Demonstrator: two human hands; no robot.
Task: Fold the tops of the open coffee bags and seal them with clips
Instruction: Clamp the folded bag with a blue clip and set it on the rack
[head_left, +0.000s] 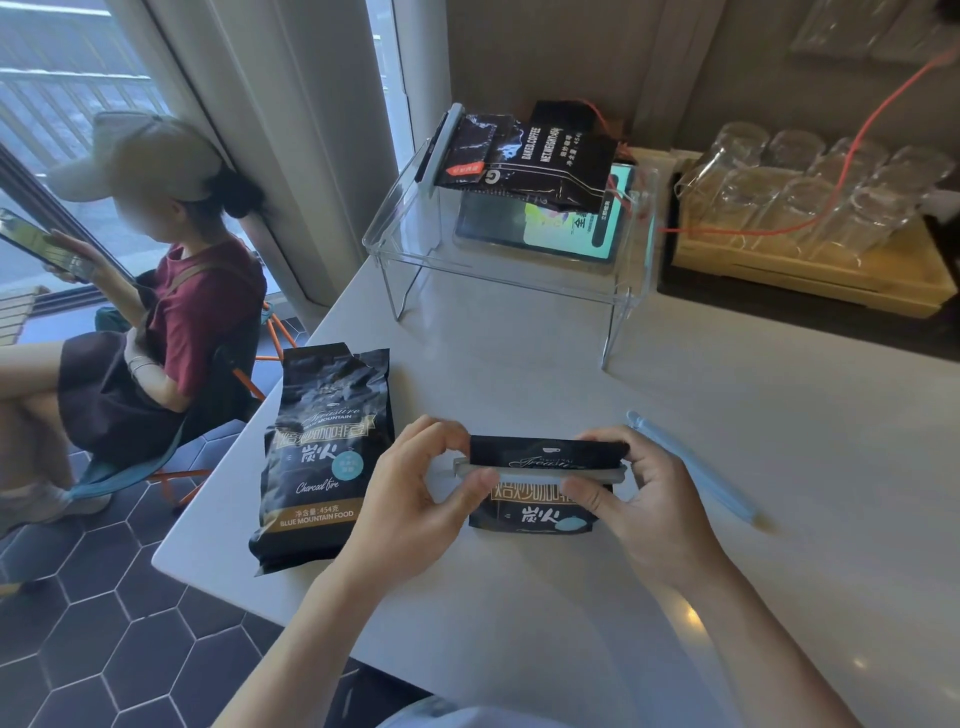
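A black coffee bag (535, 512) stands between my hands near the table's front, its top folded over. A grey clip (524, 472) lies across the fold. My left hand (415, 499) pinches the clip's left end, and my right hand (639, 499) pinches its right end and the bag. To the left a second black coffee bag (324, 452) lies flat with its torn top open. A light blue clip (691, 467) rests loose on the table right of my right hand. A third coffee bag (530, 156), clipped with a grey clip (441, 143), lies on the clear stand.
A clear acrylic stand (498, 270) sits at the back over a lit tablet (561, 228). A wooden tray (800, 275) of upturned glasses is at back right, crossed by an orange cable (852, 140). A seated person (156, 291) with a phone is beyond the table's left edge.
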